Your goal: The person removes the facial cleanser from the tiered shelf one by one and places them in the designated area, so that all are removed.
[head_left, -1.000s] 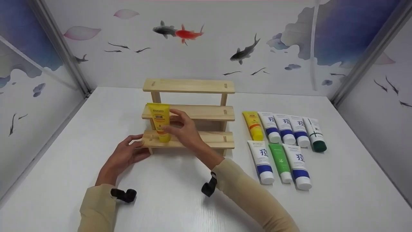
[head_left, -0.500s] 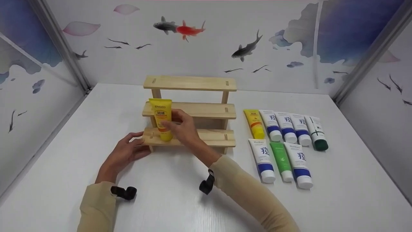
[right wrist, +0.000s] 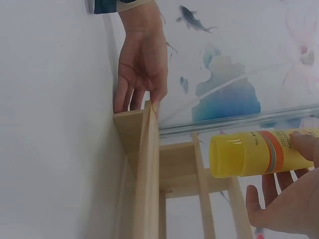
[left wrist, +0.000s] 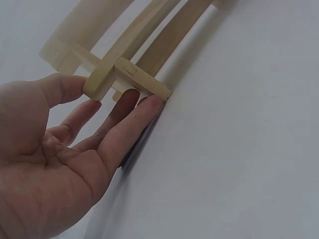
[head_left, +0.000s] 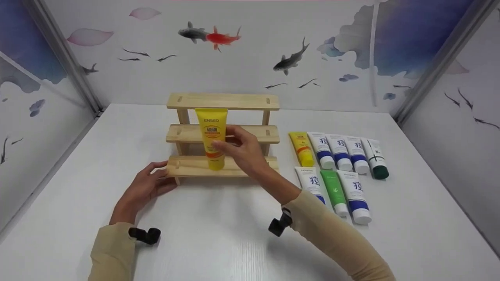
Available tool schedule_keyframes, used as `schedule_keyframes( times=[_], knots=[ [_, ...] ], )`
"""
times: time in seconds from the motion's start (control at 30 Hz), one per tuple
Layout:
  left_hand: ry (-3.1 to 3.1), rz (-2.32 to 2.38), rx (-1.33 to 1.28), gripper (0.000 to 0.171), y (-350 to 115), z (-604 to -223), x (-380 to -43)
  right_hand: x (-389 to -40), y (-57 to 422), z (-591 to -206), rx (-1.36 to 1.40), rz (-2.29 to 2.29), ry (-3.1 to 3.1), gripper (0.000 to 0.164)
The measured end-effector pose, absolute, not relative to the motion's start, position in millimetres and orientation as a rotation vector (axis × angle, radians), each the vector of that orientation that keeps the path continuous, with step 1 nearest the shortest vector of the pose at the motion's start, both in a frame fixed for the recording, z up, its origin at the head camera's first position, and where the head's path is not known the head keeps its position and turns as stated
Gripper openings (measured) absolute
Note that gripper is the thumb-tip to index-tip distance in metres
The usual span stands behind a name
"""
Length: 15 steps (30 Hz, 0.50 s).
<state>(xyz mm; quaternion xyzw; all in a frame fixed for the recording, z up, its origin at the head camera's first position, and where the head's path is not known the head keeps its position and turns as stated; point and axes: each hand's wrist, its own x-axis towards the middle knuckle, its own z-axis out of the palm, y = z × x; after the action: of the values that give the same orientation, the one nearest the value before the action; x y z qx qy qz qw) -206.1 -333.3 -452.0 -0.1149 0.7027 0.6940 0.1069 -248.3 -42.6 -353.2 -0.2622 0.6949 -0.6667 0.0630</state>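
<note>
My right hand (head_left: 244, 150) holds a yellow squeeze tube (head_left: 214, 136) upright, cap down, between thumb and fingers. The tube overlaps the lower steps of a three-tier wooden display rack (head_left: 250, 166) in the head view. Seen from the right wrist, the tube's yellow cap (right wrist: 227, 155) is apart from the rack's front board (right wrist: 145, 179). At the rack's lower left end, my left hand (head_left: 146, 185) grips the bottom step. The left wrist view has its thumb (left wrist: 67, 88) against the board end (left wrist: 94, 85) and the other fingers beside the side support (left wrist: 144, 79).
Right of the rack, tubes lie in two rows on the white table (head_left: 218, 238). The back row has a yellow tube (head_left: 300, 148), several white-and-blue tubes (head_left: 338, 150) and a green-capped one (head_left: 375, 158). A green tube (head_left: 334, 191) lies in front. Printed panels (head_left: 250, 66) enclose the table.
My right hand has carried the yellow tube rightward from the bottom step's left end toward its middle, and the tube looks larger. The left hand stays at the rack's end.
</note>
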Motion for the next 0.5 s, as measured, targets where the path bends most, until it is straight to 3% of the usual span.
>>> schedule_keyframes(
  times=[0.5],
  knots=[
    [2.073, 2.040, -0.301, 0.055, -333, -451, -204, -237, 62, -333, -0.689, -2.084, 2.219, 0.050]
  ],
)
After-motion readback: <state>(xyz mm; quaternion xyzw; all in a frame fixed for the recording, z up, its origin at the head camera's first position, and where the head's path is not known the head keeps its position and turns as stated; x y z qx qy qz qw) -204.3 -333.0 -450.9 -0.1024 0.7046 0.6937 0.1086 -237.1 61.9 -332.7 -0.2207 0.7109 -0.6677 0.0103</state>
